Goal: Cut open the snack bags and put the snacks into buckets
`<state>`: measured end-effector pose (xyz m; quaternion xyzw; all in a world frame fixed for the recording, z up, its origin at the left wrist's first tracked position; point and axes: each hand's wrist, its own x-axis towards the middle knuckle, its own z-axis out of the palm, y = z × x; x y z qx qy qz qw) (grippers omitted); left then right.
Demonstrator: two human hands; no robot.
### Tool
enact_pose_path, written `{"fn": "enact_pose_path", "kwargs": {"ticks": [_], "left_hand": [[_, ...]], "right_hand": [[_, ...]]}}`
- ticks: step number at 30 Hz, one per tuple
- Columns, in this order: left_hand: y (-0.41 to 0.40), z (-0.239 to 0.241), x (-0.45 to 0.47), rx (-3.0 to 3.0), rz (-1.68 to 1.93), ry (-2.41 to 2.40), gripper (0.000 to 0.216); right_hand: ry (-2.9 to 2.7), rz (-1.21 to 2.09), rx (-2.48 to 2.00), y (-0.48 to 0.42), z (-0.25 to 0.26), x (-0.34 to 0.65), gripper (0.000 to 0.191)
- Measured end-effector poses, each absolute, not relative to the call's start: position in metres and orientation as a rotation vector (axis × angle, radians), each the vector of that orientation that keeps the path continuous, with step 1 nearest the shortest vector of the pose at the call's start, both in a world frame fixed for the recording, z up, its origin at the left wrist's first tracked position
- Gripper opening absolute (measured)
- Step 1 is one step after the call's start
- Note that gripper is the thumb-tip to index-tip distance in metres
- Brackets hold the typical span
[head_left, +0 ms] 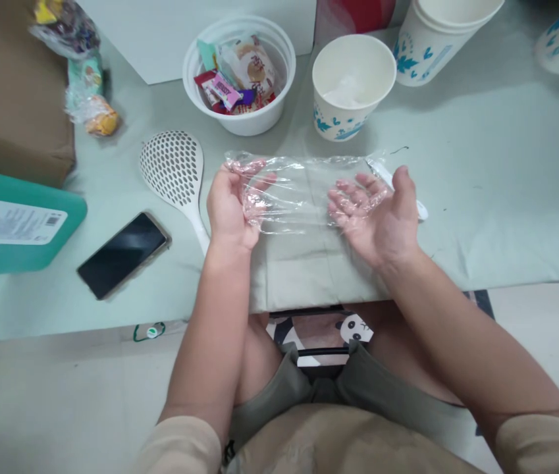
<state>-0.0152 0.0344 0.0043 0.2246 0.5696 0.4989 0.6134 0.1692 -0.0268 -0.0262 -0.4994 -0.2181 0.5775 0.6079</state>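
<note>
A clear plastic bag (299, 187) is stretched flat between my two hands just above the pale green table. My left hand (232, 207) grips its left end with fingers curled round the film. My right hand (378, 214) lies palm up under the right end, fingers partly curled inside or beneath the plastic. A white bowl of wrapped candies (239, 72) stands behind the bag, and a white paper cup with blue leaves (353, 85) stands to the bowl's right.
A white slotted ladle (175, 171) lies left of my left hand, a dark phone (122, 253) beside it. A teal box (12, 227), a brown carton (7, 92) and bagged snacks (81, 72) sit at far left. More paper cups (437, 36) stand behind.
</note>
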Motion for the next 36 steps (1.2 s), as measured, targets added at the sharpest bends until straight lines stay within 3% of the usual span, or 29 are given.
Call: {"fn": "enact_pose_path", "kwargs": {"ticks": [4,6,9,12,14,18,21,28,36], "left_hand": [[0.036,-0.003,-0.016,0.552,1.217,1.224,0.009],[0.039,-0.003,-0.024,0.521,1.201,1.134,0.006],[0.042,0.002,-0.039,0.471,0.957,0.989,0.022],[0.041,0.006,-0.048,0.572,0.622,0.920,0.043],[0.038,0.003,-0.047,0.673,0.492,0.892,0.047],[0.034,-0.002,-0.042,0.777,0.443,0.904,0.043],[0.034,0.000,-0.040,0.797,0.437,0.891,0.055],[0.034,0.008,-0.036,0.853,0.443,1.088,0.021],[0.036,0.008,-0.034,0.891,0.550,1.114,0.019]], "right_hand": [[-0.600,1.605,-1.248,-0.034,-0.017,0.167,0.042],[-0.585,1.577,-1.306,-0.035,-0.014,0.171,0.031],[-0.559,1.486,-1.363,-0.034,-0.006,0.183,0.022],[-0.589,1.455,-1.387,-0.034,0.002,0.194,0.022],[-0.620,1.456,-1.395,-0.036,0.006,0.199,0.025],[-0.646,1.456,-1.426,-0.039,0.002,0.203,0.029],[-0.652,1.429,-1.442,-0.039,-0.003,0.206,0.034],[-0.623,1.521,-1.403,-0.037,-0.006,0.207,0.042],[-0.773,1.466,-1.429,-0.038,-0.011,0.207,0.029]]}}
